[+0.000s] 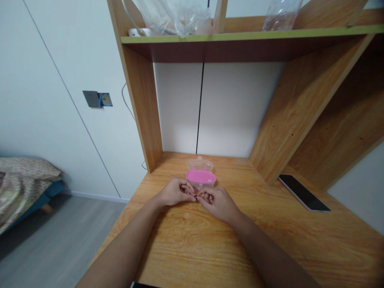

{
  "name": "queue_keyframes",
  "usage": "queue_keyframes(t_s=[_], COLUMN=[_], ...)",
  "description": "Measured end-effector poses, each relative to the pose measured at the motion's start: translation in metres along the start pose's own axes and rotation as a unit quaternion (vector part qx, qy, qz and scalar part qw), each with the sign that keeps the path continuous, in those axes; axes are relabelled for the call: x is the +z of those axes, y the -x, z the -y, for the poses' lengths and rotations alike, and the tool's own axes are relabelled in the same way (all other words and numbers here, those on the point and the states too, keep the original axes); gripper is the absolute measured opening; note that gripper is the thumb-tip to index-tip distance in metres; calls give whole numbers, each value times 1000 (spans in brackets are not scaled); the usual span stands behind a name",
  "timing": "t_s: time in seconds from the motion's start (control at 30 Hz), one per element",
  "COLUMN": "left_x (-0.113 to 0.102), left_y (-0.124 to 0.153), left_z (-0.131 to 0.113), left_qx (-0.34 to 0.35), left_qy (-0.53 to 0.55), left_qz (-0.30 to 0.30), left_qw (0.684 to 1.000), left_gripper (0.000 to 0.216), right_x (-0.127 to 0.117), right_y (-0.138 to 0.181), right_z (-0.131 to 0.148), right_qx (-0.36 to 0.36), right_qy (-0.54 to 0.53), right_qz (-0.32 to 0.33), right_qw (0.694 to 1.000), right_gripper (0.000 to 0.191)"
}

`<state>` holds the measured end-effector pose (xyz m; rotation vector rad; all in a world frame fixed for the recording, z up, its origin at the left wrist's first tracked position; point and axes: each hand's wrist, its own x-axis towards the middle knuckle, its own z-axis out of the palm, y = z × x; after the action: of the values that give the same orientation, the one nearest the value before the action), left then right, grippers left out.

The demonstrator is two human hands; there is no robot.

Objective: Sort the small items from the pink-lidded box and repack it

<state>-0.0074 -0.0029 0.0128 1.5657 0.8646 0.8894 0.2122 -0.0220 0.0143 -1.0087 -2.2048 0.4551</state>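
My left hand (177, 192) and my right hand (218, 203) meet fingertip to fingertip just above the desk, both pinched closed. Between them is a tiny dark thing, too small to name. Right behind my fingers stands a small pink and clear plastic case (200, 176), its transparent lid (200, 165) tipped open toward the wall. On the wood in front of my hands lie small clear rings, one ring (186, 215) nearest me and another ring (190, 207) closer to my fingers.
A dark tablet-like slab (304, 193) lies on the wooden desk (198, 252) at the right. Upright panels flank the desk's back, under a shelf (246, 35) holding plastic bags (180, 18) and a clear plastic container (282, 15). A bed (27, 184) stands at far left.
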Motion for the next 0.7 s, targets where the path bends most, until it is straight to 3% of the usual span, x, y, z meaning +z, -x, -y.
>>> queue_keyframes(t_s=[0.33, 0.5, 0.7], left_x=[3, 2, -1], left_y=[0, 1, -1], left_z=[-6, -9, -1], left_qx=[15, 22, 16], left_qy=[3, 44, 85], left_qz=[-14, 0, 20], left_qw=[1000, 999, 996], left_gripper=[38, 39, 43], right_x=[0, 3, 0], right_y=[1, 1, 0], right_z=[-2, -1, 2], right_qx=[10, -18, -57], right_qy=[-5, -29, -21], right_qz=[-13, -12, -20], right_qw=[1000, 999, 998], right_gripper=[5, 25, 23])
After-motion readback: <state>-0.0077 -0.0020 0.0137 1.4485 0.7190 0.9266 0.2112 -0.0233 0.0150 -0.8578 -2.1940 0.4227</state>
